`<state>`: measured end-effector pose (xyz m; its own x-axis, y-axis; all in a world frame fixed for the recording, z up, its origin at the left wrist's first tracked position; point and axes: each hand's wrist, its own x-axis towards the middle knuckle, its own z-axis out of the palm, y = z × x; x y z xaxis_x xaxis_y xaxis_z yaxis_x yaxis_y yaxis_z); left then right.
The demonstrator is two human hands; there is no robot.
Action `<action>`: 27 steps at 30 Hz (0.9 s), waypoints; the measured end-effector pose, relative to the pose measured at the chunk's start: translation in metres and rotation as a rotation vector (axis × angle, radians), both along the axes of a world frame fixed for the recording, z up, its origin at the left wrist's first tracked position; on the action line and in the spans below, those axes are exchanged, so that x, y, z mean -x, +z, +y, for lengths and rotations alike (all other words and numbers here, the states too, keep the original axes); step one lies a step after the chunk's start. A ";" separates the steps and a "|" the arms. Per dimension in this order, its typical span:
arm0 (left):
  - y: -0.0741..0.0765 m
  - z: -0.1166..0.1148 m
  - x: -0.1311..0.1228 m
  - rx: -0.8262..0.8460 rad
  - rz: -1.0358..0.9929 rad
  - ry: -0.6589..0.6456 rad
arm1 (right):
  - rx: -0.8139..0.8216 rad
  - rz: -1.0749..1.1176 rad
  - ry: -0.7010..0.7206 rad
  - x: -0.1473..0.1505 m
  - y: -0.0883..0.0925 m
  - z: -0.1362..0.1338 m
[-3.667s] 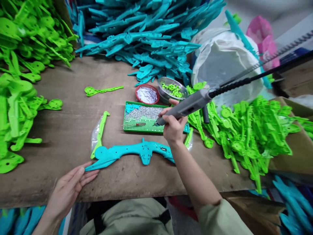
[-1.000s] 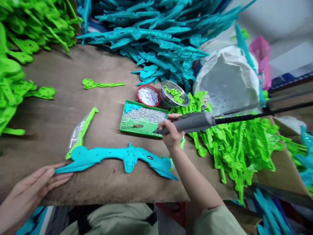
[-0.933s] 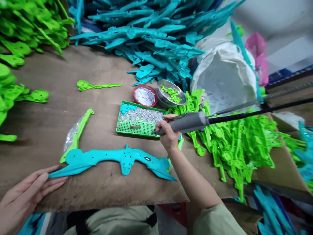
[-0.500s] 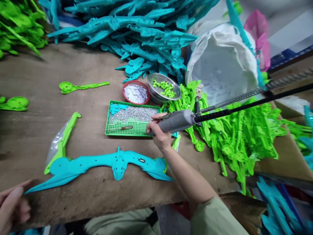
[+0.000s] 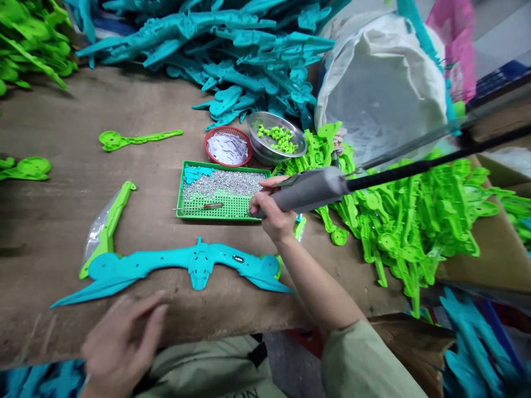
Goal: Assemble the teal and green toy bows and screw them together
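My right hand [image 5: 276, 213] is wrapped round the grey body of an electric screwdriver [image 5: 309, 192], whose black cable runs off to the right. It hovers over the right end of a green perforated tray [image 5: 194, 214] that holds many small screws [image 5: 232, 182]. Just below the table's near edge is my left hand [image 5: 124, 342], blurred, its thumb and forefinger apart and nothing visible in it. Between the hands lies a blue plastic toy bow body [image 5: 166, 258], touching neither. A green limb [image 5: 118, 221] with clear film joins its left end; the right end is partly hidden by my forearm.
Beside the tray stand a red basket [image 5: 248, 138] of white strips and a metal bowl [image 5: 301, 155] of small green parts. A screwdriver [image 5: 212, 205] lies in the tray. Blue parts [image 5: 232, 41] pile at the back, green parts [image 5: 390, 221] at right, near a white sack [image 5: 381, 83].
My left hand has moved right from the bow body's left tip to below the table edge. My right hand keeps the electric screwdriver almost in place. The view has shifted slightly.
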<state>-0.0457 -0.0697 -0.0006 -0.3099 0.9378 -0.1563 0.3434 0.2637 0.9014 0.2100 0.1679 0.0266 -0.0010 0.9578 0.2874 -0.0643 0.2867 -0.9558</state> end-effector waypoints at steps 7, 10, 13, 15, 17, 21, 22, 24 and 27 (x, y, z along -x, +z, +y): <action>-0.014 0.068 -0.142 -0.464 0.552 -0.629 | -0.060 0.063 -0.011 -0.030 0.040 -0.061; -0.016 0.077 -0.163 -0.400 0.674 -0.769 | -0.028 0.083 -0.021 -0.049 0.042 -0.096; -0.016 0.082 -0.175 -0.300 0.756 -0.802 | 0.021 0.083 -0.038 -0.064 0.035 -0.123; -0.016 0.084 -0.182 -0.257 0.796 -0.799 | 0.018 0.103 -0.046 -0.070 0.029 -0.134; -0.018 0.084 -0.189 -0.250 0.828 -0.791 | 0.009 0.119 -0.065 -0.073 0.023 -0.140; -0.027 0.081 -0.197 -0.283 0.872 -0.751 | -0.006 0.130 -0.105 -0.073 0.013 -0.142; -0.029 0.080 -0.198 -0.296 0.880 -0.739 | -0.009 0.136 -0.109 -0.073 0.011 -0.142; -0.033 0.079 -0.199 -0.325 0.891 -0.725 | -0.014 0.150 -0.101 -0.074 0.007 -0.143; -0.036 0.078 -0.199 -0.357 0.899 -0.716 | -0.021 0.141 -0.067 -0.077 0.002 -0.146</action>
<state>0.1530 0.0085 -0.0362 0.4337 0.8882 0.1518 0.8533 -0.4590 0.2475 0.2870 0.0223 0.0283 0.1041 0.9483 0.2999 -0.1774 0.3144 -0.9326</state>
